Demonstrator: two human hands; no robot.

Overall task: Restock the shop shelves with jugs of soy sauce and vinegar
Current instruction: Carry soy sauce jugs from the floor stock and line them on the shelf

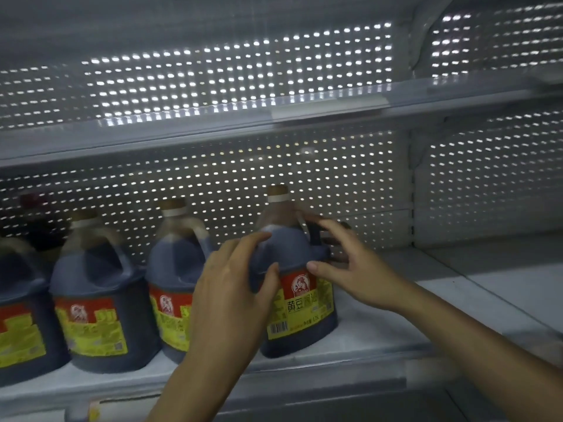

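Observation:
Several dark soy sauce jugs with red and yellow labels stand in a row on the white shelf [380, 336]. The rightmost jug [297, 327] stands upright at the end of the row. My left hand [231, 287] wraps its left shoulder, fingers curved over the top and thumb on the front. My right hand [350, 266] is at the jug's right side by the handle, fingers spread, thumb touching the label's top. Two more jugs [97, 300] [173, 269] stand to the left, and a further one is cut off by the left frame edge.
An upper shelf [274, 117] hangs close over the jug caps. A perforated back panel [350, 178] closes the rear. To the right of the held jug lies bare shelf, then a vertical divider post [412, 208] and a neighbouring shelf bay. A red-capped bottle [30, 202] stands behind the row at left.

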